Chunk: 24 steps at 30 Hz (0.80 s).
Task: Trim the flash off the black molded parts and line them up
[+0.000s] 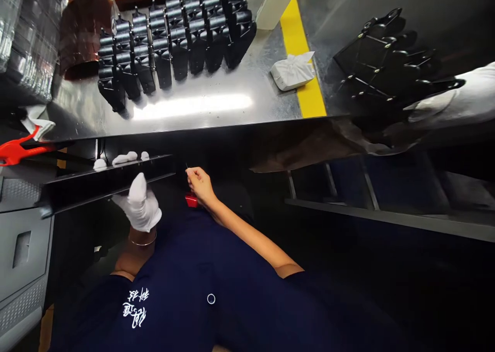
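Observation:
My left hand [139, 205], in a white glove, grips a long black channel-shaped part [104, 179]. The glove's thumb lies over the near side and its fingertips show above the far edge. The part slants across in front of me, below the bench's front edge. Bare and pinched closed, my right hand [199, 183] is just beyond the part's right end. A thin dark tip pokes up from the pinch; what it belongs to is hidden. Just below that hand shows a small red object [191, 201].
The metal bench [232, 104] holds rows of black parts [170, 37], a white tissue pack [293, 72], a white bottle [276, 4] and yellow tape [309, 91]. Red-handled pliers or a similar tool [23, 148] lie left. A white-sleeved arm [460, 94] reaches black parts [382, 58] at right.

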Tool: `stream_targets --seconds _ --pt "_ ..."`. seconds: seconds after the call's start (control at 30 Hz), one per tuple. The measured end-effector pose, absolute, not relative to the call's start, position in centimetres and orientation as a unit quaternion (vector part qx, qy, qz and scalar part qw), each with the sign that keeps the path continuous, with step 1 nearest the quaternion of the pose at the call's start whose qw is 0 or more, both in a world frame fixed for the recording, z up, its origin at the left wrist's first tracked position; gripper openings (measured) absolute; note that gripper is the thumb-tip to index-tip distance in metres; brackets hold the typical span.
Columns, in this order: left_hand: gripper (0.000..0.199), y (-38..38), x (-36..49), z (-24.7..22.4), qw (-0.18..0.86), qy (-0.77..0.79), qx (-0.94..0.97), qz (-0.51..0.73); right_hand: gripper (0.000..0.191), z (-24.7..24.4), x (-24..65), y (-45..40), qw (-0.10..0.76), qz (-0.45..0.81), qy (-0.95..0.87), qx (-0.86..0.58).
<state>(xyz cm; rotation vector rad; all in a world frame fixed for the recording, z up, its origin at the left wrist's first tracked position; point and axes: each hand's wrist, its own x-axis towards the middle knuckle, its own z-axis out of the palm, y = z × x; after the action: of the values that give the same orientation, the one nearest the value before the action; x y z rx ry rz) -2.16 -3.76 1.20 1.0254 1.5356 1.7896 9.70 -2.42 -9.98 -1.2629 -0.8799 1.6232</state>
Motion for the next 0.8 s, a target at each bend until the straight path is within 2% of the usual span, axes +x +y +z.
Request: stream_targets --seconds 0.07,0.13,0.3,0.53,0.67,0.8 --pt "0.057 -3.9 -2.5 2.3 0.234 0.534 0.379 0.719 0.059 -10.2 10.2 -2.5 0.429 0.660 -0.350 -0.509" --pt "0.059 -3.6 -3.0 2.2 0.250 0.523 0.351 0.736 0.057 -9.6 10.7 -2.5 0.427 0.663 -0.361 -0.498" --pt "0.044 -2.8 -3.8 -0.8 0.295 0.544 0.271 0.738 0.044 -6.4 11.3 -2.2 0.449 0.605 -0.493 -0.435" --pt "0.062 -2.8 -2.2 -1.4 0.237 0.536 0.319 0.745 0.042 -4.4 10.4 -2.8 0.442 0.612 -0.502 -0.423" --pt "0.069 -3.0 -1.6 -1.0 0.217 0.541 0.359 0.729 0.043 -5.4 9.4 -2.8 0.468 0.606 -0.480 -0.427" --pt "0.061 -3.6 -1.5 0.0 0.243 0.540 0.349 0.726 0.052 -8.0 9.8 -1.9 0.489 0.583 -0.426 -0.490"
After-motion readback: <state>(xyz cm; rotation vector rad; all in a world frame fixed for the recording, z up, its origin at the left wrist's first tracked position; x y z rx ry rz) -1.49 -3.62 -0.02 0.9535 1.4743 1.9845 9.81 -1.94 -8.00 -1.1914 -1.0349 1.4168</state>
